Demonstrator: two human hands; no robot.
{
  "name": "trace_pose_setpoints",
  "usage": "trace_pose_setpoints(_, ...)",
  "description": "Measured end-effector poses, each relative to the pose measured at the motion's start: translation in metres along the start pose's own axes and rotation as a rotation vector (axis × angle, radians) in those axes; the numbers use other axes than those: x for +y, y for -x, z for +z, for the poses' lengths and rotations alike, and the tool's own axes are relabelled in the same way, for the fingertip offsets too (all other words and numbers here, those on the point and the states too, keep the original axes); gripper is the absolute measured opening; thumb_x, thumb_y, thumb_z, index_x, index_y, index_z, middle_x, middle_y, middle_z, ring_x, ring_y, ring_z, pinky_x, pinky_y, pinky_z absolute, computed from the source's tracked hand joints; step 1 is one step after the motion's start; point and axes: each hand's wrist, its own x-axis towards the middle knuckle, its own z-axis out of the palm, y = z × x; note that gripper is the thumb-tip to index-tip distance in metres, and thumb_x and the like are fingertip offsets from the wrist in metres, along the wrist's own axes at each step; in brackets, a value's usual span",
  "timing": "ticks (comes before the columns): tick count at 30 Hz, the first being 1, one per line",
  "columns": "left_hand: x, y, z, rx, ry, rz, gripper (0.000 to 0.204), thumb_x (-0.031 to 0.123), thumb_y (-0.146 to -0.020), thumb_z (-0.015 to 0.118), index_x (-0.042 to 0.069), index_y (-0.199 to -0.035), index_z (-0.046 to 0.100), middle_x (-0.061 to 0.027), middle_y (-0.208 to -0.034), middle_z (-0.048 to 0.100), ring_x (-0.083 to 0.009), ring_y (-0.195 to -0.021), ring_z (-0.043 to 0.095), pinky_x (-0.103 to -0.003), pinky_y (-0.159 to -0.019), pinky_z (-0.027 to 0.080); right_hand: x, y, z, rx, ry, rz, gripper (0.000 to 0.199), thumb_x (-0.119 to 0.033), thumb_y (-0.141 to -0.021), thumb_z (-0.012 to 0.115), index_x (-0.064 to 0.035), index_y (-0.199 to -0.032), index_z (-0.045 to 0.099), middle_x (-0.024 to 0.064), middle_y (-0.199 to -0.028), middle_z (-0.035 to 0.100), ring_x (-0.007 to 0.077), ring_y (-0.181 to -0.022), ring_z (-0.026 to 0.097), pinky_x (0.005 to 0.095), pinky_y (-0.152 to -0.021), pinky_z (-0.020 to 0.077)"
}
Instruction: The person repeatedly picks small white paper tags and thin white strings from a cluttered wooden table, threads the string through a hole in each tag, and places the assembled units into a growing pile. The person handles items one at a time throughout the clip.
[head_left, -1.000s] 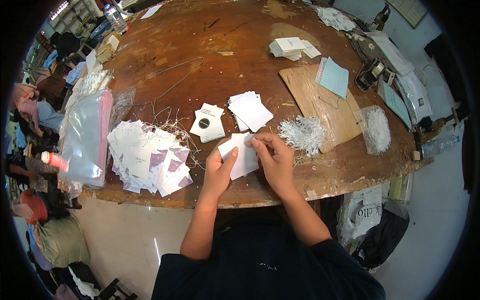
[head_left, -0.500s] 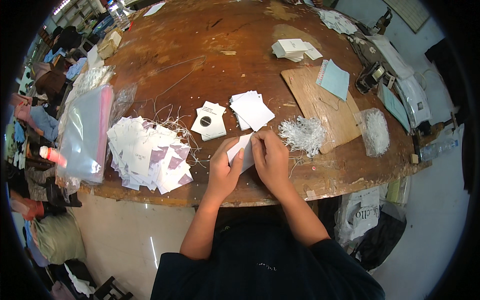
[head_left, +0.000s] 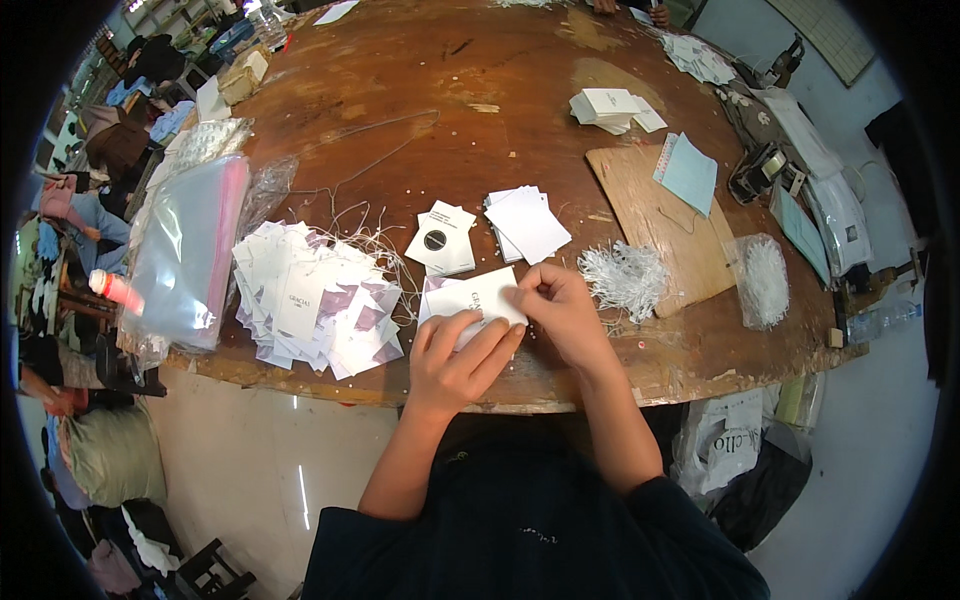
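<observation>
A white hang tag (head_left: 485,291) with small dark print lies across my two hands near the table's front edge. My left hand (head_left: 448,362) holds it from below, fingers bent over its lower side. At the tag's right end, my right hand (head_left: 562,315) pinches with thumb and forefinger; whether a string is in that pinch is too small to tell. Just beyond are a stack of printed tags with a black circle (head_left: 454,245) and a stack of blank white cards (head_left: 532,226). Left of my hands spreads a pile of tags with strings (head_left: 290,310). On the right sits a bundle of white strings (head_left: 622,275).
Clear plastic bags (head_left: 190,260) lie at the left edge. A wooden board (head_left: 640,190) carries a light blue card (head_left: 688,172). Beside it rests a bag of white strings (head_left: 762,280). More cards (head_left: 603,108) stand farther back. Another person's hand (head_left: 658,14) shows at the far edge.
The tag between my hands has turned so that its printed face shows. My left hand's fingers now lie across its lower side. The whole view has shifted slightly.
</observation>
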Motion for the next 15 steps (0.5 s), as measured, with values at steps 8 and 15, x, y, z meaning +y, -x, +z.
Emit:
trace_pose_setpoints(8,-0.091,0.032,-0.050,-0.003,-0.416,-0.281,0.030,0.008,-0.079,0.074,0.013,-0.108,0.074,-0.0037,-0.109,0.067,-0.0265,-0.102,0.062,-0.045,-0.087,0.046,-0.001,-0.041,-0.024,0.384,0.190,-0.257,0.021,-0.018,-0.094,0.071,0.0019,-0.091,0.067,0.0047,-0.077,0.065,0.0135,-0.072,0.061,0.0284,-0.067,0.0484)
trace_pose_setpoints(15,-0.100,0.014,-0.039,-0.103,-0.378,-0.553,0.039,0.029,-0.085,0.078,0.010,-0.119,0.070,-0.0099,-0.126,0.060,-0.0325,-0.116,0.055,-0.048,-0.096,0.044,0.010,-0.051,-0.038,0.498,1.034,-0.419,0.037,-0.026,-0.083,0.081,0.0001,-0.107,0.070,0.0174,-0.105,0.067,0.0314,-0.098,0.065,0.0401,-0.082,0.0529)
